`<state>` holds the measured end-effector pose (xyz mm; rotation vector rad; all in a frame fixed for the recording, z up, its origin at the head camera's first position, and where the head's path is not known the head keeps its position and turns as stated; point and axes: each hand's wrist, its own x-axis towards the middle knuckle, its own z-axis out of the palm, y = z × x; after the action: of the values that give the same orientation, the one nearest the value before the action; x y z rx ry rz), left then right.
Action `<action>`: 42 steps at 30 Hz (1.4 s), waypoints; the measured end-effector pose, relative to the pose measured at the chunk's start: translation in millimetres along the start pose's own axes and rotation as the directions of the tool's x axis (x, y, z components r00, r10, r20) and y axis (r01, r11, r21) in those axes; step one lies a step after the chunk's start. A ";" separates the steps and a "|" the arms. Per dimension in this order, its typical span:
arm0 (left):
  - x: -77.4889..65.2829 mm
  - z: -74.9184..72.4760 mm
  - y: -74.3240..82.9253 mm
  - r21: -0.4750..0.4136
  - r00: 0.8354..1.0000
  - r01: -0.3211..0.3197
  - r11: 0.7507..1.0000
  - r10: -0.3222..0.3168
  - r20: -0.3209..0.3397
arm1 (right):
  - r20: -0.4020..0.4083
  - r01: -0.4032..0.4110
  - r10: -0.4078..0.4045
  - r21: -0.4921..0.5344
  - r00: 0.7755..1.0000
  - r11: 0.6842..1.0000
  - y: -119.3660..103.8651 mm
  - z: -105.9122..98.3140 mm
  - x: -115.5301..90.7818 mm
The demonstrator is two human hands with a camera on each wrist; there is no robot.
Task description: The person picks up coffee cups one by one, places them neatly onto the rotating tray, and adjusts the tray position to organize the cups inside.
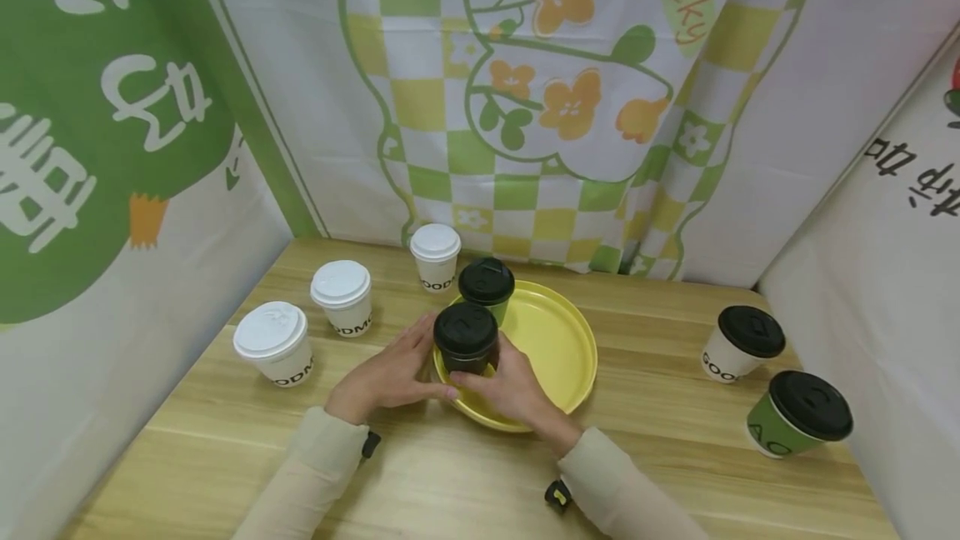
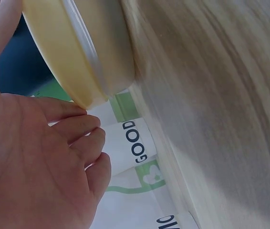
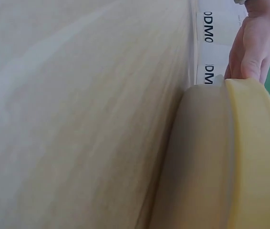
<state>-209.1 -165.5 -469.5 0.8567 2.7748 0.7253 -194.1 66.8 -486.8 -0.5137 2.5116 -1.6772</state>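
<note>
A dark paper cup with a black lid (image 1: 465, 330) stands at the left part of a round yellow tray (image 1: 558, 348). My right hand (image 1: 517, 386) grips this cup from the right, its thumb across the front. My left hand (image 1: 393, 373) is at the cup's left, fingers fairly straight beside the cup and the tray's rim; whether they touch the cup cannot be told. In the left wrist view, the left fingertips (image 2: 94, 121) lie by the tray's edge. Just behind the gripped cup, a green cup with a black lid (image 1: 487, 282) is on the tray.
White-lidded cups stand left of the tray: one near (image 1: 273, 344), one farther back (image 1: 342, 298), one by the back curtain (image 1: 437, 257). At the right are a white cup with black lid (image 1: 742, 344) and a green one (image 1: 798, 415). Curtains border the wooden table (image 1: 652, 457).
</note>
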 end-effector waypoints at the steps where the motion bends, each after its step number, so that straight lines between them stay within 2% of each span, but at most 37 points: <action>1: 0.1 0.0 0.4 0.000 1.000 0.001 1.000 -0.001 -0.001 | -0.002 -0.005 0.005 -0.005 1.000 1.000 0.2 0.3 0.3; 10: 0.5 0.5 -0.3 -0.007 1.000 0.006 1.000 -0.006 0.000 | -0.014 -0.026 0.025 -0.056 1.000 0.998 -0.9 0.7 3.8; 22: -0.3 -1.0 0.9 -0.023 1.000 0.021 1.000 -0.020 0.013 | -0.022 0.001 -0.003 -0.108 1.000 0.994 0.2 0.6 6.0; 27: 0.1 -0.5 -1.1 -0.019 1.000 0.018 1.000 -0.018 0.014 | -0.021 -0.045 0.043 -0.130 0.999 0.991 -2.2 -3.4 3.2; 31: 0.9 -0.2 -3.0 -0.019 1.000 0.006 1.000 -0.006 0.006 | -0.017 -0.082 0.080 -0.120 0.997 0.989 -4.0 -11.9 -1.3; 34: 1.2 0.2 -3.4 -0.022 1.000 0.006 1.000 -0.006 0.004 | -0.022 -0.074 0.072 -0.130 0.997 0.989 -3.9 -21.5 -6.1; 42: 1.0 0.7 -2.4 -0.036 1.000 0.011 0.999 -0.010 0.000 | -0.103 -0.084 0.066 -0.180 0.992 0.980 -4.8 -58.6 -21.4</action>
<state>-210.9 -166.3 -471.3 0.8349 2.7552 0.7709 -187.4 123.7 -461.7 -0.3536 2.7346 -1.4874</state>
